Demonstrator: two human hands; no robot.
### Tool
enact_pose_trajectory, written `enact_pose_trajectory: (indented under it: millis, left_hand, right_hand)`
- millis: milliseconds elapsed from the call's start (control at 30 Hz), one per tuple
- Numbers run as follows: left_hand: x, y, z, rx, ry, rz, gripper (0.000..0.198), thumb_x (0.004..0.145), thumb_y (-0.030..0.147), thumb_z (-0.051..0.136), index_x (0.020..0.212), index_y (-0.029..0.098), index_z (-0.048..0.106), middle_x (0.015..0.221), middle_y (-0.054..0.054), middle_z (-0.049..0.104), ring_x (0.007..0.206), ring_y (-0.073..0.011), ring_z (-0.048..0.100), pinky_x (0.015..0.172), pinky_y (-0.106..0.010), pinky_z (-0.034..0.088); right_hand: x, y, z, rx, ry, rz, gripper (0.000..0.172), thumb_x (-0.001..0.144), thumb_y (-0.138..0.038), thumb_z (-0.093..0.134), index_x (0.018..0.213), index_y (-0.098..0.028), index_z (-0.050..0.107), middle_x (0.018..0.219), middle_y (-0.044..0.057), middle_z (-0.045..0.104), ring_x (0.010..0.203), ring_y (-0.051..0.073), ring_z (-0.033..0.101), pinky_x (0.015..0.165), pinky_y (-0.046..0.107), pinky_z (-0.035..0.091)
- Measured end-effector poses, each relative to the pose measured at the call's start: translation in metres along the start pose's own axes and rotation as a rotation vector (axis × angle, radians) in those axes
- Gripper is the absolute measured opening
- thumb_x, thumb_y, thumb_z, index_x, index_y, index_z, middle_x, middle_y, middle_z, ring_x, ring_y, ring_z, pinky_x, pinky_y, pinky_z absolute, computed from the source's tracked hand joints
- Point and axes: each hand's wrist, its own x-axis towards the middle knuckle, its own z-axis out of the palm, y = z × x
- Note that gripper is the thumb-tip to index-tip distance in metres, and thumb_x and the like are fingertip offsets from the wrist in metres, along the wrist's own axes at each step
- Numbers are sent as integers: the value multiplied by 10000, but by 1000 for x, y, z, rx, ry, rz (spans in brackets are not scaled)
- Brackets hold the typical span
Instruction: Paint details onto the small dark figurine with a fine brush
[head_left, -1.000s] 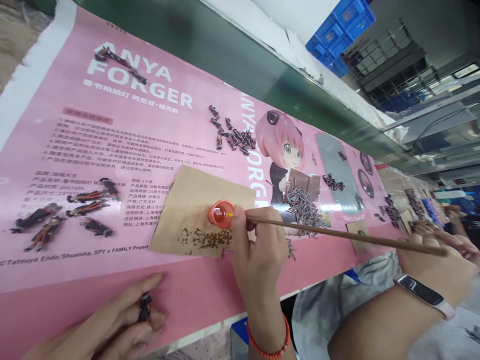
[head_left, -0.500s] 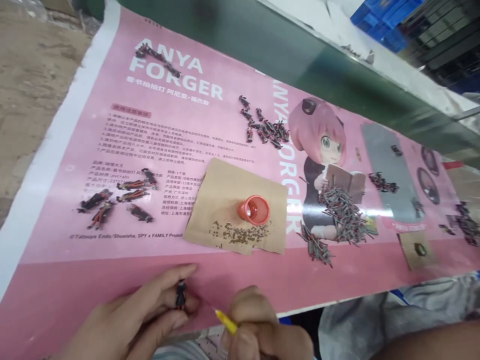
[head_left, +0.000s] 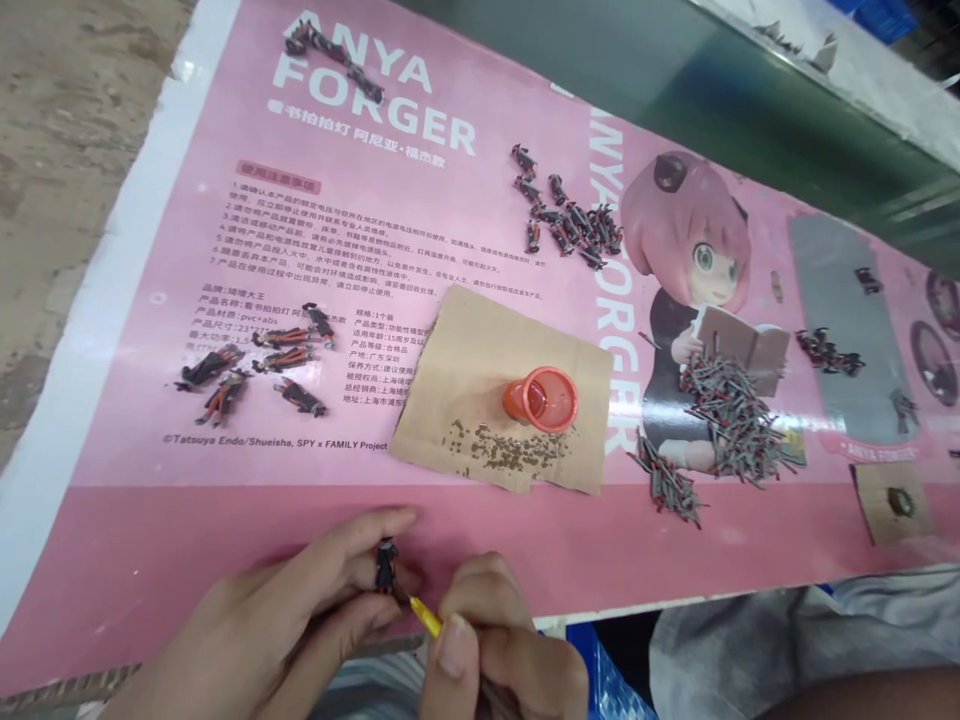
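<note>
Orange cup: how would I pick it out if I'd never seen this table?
Find the big pink poster, then the brown cardboard scrap lying near its middle. The orange cup stands on that scrap, just above a patch of brownish specks. It is the only round, bright orange thing; everything nearby is small, dark and scattered.

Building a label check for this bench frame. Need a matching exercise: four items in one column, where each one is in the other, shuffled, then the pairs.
Column 1
1. orange cap
2. small black part
3. yellow-tipped stick
4. pile of grey pins

Column 2
A. in the grip of the right hand
B. on the printed cartoon figure of the pink sheet
C. on the brown cardboard piece
D. pinched in the left hand

Pairs: 1-C; 2-D; 3-A; 4-B
</note>
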Motion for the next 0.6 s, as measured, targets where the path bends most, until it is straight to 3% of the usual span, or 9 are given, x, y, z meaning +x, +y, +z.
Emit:
enact_pose_trajectory:
  millis: [167,300,467,600]
  left_hand:
    - [2,0,2,13,-3,10,405,966,616,706,1277,406,858,807,16,885,991,-285,928,703,-186,717]
    - [2,0,1,13,-1,12,387,974,607,701,1267,410,860,817,18,891,988,-285,929,696,-189,716]
    - [-2,-5,-5,4,-4,6,365,992,576,701,1278,415,861,838,24,905,975,-281,933,686,-190,714]
    - [-4,-10,-11,-34,-114,46,307,1047,542,682,1273,438,862,989,41,943,897,-242,935,683,-166,700]
  right_hand:
    - [-21,-2,11,8,36,10,410,1034,-424,758,720,-245,564,622,-12,513,549,151,505,511,286,472]
    - [-40,-3,22,63,286,11,380,1106,-219,563,737,-240,479,559,-48,458,459,100,402,428,234,334]
    - [-18,-1,6,3,-15,-17,404,1005,-438,805,720,-246,593,626,-9,536,558,160,539,524,295,508]
    - [-3,-3,-3,-6,-30,-28,456,986,-545,824,715,-249,607,657,11,561,618,183,587,559,319,558]
